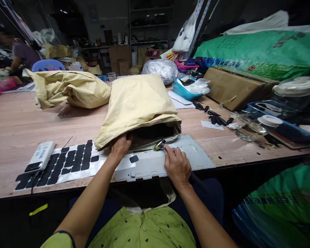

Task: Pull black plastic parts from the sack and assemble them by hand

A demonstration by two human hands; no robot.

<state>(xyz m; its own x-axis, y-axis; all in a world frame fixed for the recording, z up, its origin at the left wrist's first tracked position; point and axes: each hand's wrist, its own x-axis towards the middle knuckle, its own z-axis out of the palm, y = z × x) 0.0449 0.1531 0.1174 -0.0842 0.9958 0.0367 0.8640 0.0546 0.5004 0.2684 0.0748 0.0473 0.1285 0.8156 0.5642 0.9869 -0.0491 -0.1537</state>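
A large cream paper bag (pixel 142 96) lies on the bench with its dark mouth facing me. My left hand (pixel 120 145) reaches into the left side of that mouth, its fingers mostly hidden under the flap. Just outside the opening, my right hand (pixel 177 164) is closed in a pinch on a small metal tool with a yellow-green part (pixel 159 144); its exact kind is unclear. Beneath both hands is a grey-white board (pixel 193 155). One black rounded-square sticker (pixel 134 159) sits between them. More such stickers cover a white sheet (pixel 93 171) at left.
A white device (pixel 43 155) rests on the sticker sheet. Behind it lies another cream bag (pixel 80 88). Black parts (pixel 217 119), a cardboard box (pixel 235 86) and a clear jar (pixel 253 129) occupy the right. A person (pixel 26 51) sits far left.
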